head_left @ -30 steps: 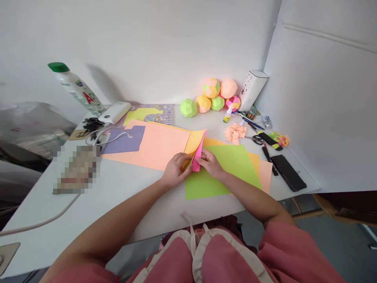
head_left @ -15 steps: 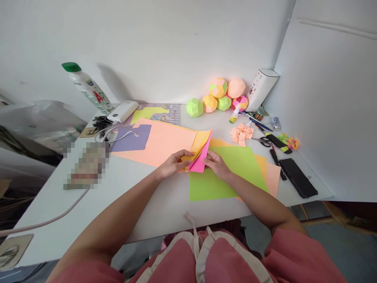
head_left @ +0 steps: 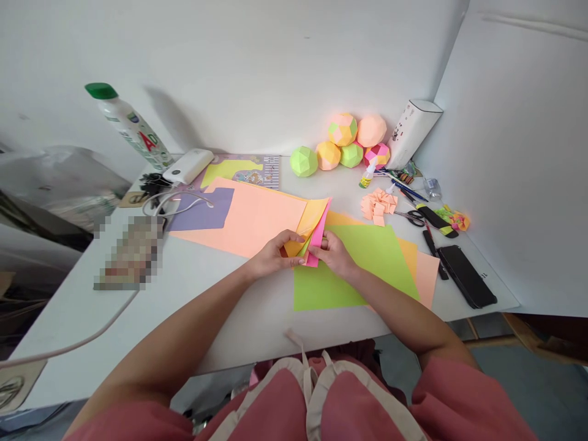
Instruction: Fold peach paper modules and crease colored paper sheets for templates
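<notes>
My left hand (head_left: 274, 255) and my right hand (head_left: 334, 253) both pinch a small stack of coloured paper sheets (head_left: 310, 229), with yellow-orange, a sliver of green and pink showing. The stack is lifted at a slant off the white table (head_left: 206, 300). My left fingers grip the yellow-orange side, my right fingers grip the pink edge. Under my right wrist lies a flat lime green sheet (head_left: 362, 263). A large peach sheet (head_left: 255, 217) lies flat just behind my left hand.
Several paper balls (head_left: 342, 147) sit at the back by a white box (head_left: 411, 131). Scissors (head_left: 407, 215), pens, a glue bottle (head_left: 366, 177), peach paper scraps (head_left: 377, 205) and a black phone (head_left: 466, 283) lie at right. A green-capped bottle (head_left: 131, 128), a power bank (head_left: 188, 165) and cables are at left.
The pink sheet was spread wider half a second ago and is now pressed closer to the yellow one. Both hands stay on the stack. The view shifted slightly.
</notes>
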